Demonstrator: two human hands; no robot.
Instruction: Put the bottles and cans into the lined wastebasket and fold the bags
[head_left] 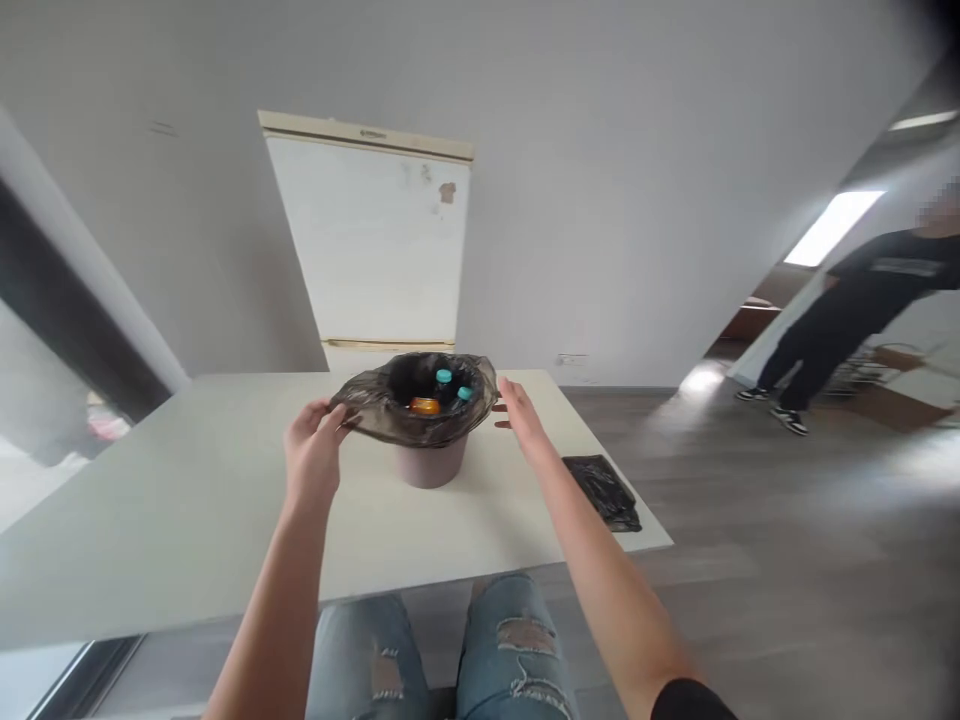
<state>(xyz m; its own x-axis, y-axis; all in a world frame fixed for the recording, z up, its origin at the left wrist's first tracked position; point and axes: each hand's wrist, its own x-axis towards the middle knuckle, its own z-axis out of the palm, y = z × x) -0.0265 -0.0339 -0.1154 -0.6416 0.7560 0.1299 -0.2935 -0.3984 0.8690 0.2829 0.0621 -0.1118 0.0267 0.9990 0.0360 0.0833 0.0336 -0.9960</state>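
A black translucent trash bag [375,415] lines a pinkish-grey trash can [430,465] on the white table. Its rim is folded outward and flares widest toward the left. Inside the bag I see two bottles with teal caps [444,377] and an orange item [424,406], whose kind is not clear. My left hand [313,440] is closed, pinching the flared left edge of the bag. At the bag's right edge, my right hand [519,412] is open, with fingers apart and fingertips at or very near the plastic.
Another folded black bag [606,492] lies on the table's right side. The white table [210,500] extends far to the left. A white refrigerator [375,240] stands behind it against the grey wall. A person in dark clothes [847,300] stands at the far right.
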